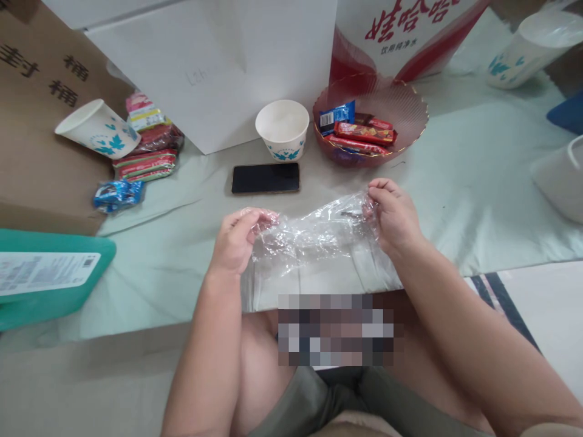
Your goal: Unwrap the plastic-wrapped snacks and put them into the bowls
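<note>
A clear plastic bag (pixel 314 237) is stretched between my two hands over the front edge of the cloth-covered table. My left hand (pixel 237 237) pinches its left side, and my right hand (pixel 394 212) grips the upper right corner between thumb and fingers. Just beyond the bag lies a black phone (pixel 266 178), with a white paper cup (pixel 283 130) standing behind it. Behind my right hand sits a pink ribbed bowl (pixel 410 124) holding several wrapped snacks (pixel 364 130) in red and blue.
At left, a tilted paper cup (pixel 100 130) rests by several snack packs (pixel 148 164) and a cardboard box (pixel 36 139). A green container (pixel 91 276) stands at the near left. White boxes (pixel 218 67) line the back. Another cup (pixel 523 51) and a white container (pixel 562 182) are at right.
</note>
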`<action>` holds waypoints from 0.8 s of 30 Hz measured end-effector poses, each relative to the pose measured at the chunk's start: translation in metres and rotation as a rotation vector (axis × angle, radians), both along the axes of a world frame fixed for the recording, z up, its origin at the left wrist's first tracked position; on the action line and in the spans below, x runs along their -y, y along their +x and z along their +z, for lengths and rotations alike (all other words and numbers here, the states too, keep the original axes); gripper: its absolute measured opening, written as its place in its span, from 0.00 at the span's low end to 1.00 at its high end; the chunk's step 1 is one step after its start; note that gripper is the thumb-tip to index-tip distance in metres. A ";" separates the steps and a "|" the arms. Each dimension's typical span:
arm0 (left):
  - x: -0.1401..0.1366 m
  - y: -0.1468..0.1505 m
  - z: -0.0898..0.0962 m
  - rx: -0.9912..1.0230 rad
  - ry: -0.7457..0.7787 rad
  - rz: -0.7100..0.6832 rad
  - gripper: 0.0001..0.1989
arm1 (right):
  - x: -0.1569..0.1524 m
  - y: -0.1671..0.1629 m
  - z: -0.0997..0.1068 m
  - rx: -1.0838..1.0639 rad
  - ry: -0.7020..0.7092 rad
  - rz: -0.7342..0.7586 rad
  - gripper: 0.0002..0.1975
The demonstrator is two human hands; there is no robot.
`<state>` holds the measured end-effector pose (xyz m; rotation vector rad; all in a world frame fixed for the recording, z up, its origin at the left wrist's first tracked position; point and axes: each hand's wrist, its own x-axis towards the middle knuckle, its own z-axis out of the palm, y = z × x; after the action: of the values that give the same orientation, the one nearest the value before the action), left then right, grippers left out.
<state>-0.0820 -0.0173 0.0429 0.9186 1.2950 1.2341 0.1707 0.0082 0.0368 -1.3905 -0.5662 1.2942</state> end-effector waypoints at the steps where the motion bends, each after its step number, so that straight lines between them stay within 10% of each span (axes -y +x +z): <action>1: -0.001 0.001 0.000 0.000 -0.023 0.045 0.08 | 0.000 0.000 0.000 -0.004 -0.002 0.001 0.07; 10: -0.007 -0.003 0.001 -0.099 -0.217 0.259 0.11 | -0.002 0.000 -0.006 0.021 0.039 -0.071 0.07; 24: -0.010 -0.004 -0.003 -0.032 -0.028 0.252 0.09 | 0.004 0.011 -0.038 0.372 0.290 0.073 0.28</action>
<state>-0.0863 -0.0078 0.0402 0.7745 1.4843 1.3947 0.1816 0.0046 -0.0008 -1.3803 -1.0229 0.9648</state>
